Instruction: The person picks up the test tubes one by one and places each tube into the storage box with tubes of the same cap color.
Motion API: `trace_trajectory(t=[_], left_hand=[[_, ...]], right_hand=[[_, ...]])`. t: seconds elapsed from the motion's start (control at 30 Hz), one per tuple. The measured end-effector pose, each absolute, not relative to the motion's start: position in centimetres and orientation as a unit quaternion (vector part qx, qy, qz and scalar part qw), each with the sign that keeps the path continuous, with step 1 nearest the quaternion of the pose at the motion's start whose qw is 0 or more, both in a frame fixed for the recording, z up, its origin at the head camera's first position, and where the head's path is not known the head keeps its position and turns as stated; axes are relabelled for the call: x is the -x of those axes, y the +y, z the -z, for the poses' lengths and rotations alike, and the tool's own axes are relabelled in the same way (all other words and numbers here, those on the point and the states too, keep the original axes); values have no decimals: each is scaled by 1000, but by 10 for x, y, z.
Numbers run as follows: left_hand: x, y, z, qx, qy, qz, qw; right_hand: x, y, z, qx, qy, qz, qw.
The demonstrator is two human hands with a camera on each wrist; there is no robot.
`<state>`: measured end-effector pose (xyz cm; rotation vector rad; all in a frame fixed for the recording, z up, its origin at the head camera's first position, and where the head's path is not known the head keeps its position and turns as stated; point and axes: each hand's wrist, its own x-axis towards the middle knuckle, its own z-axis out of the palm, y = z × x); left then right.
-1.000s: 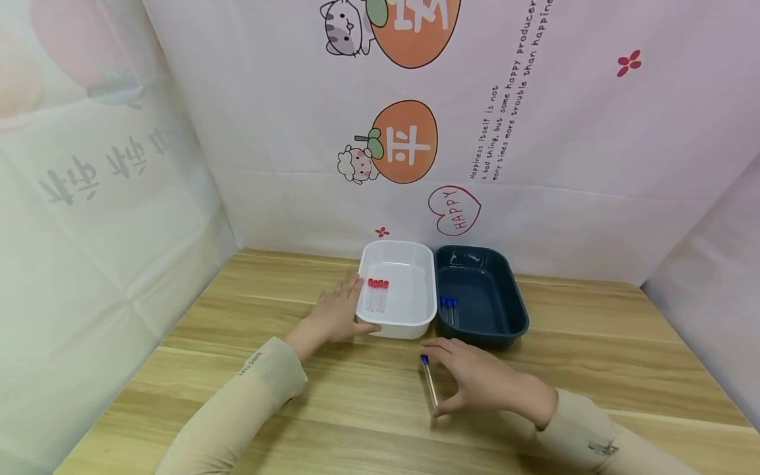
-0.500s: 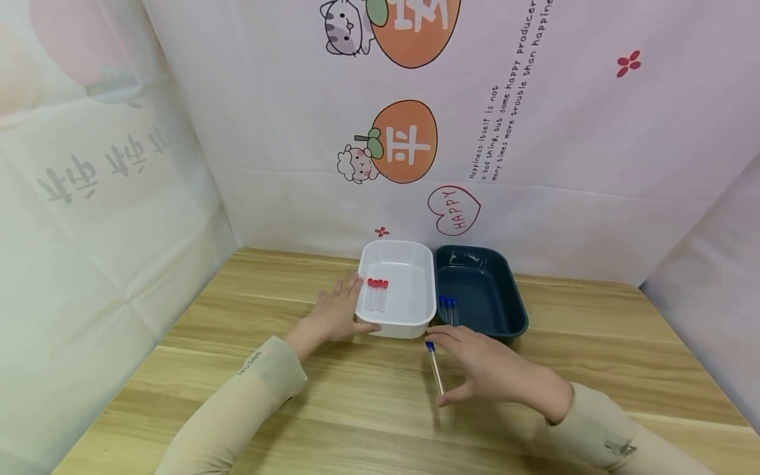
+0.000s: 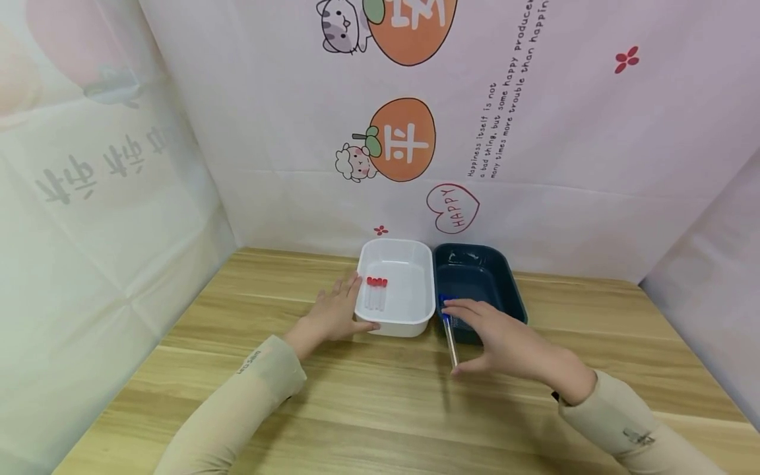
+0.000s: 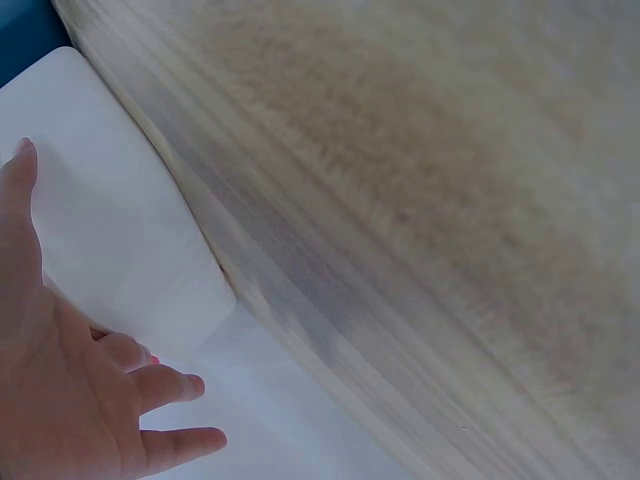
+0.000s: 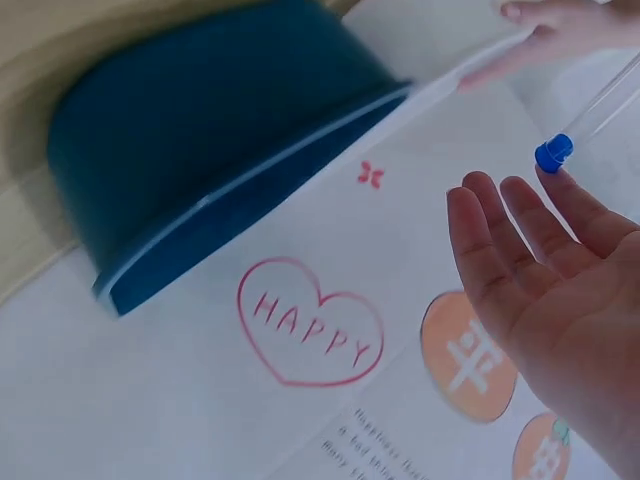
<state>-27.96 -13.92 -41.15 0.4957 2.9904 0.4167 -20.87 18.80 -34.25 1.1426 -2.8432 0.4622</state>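
Note:
My right hand (image 3: 513, 346) pinches a clear tube with a blue cap (image 3: 450, 340) end to end, the thumb at its bottom and a fingertip at the cap. The tube is tilted over the near edge of the dark blue tray (image 3: 475, 270); in the right wrist view its blue cap (image 5: 553, 154) meets a fingertip. My left hand (image 3: 332, 315) rests against the near left corner of the white tray (image 3: 410, 284), fingers spread and fairly straight. Several red-capped tubes (image 3: 377, 293) lie side by side in the white tray. Blue-capped tubes in the dark tray are mostly hidden behind my right hand.
Both trays stand side by side on a wood-grain table (image 3: 368, 409), close to a printed cloth backdrop (image 3: 285, 204). Another cloth (image 3: 107, 264) hangs along the left side.
My right hand has lifted the blue-capped tube and carried it forward and slightly right, from before the trays to the dark tray's near edge. The left hand has stayed put.

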Motion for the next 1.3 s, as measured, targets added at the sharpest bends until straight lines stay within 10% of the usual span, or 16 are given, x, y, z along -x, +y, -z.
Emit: trace_trajectory(t=[1.3], left_hand=[[276,-140,408,-164,977,-130,41]], right_hand=[[285,224,368,-273,-942,-188,45]])
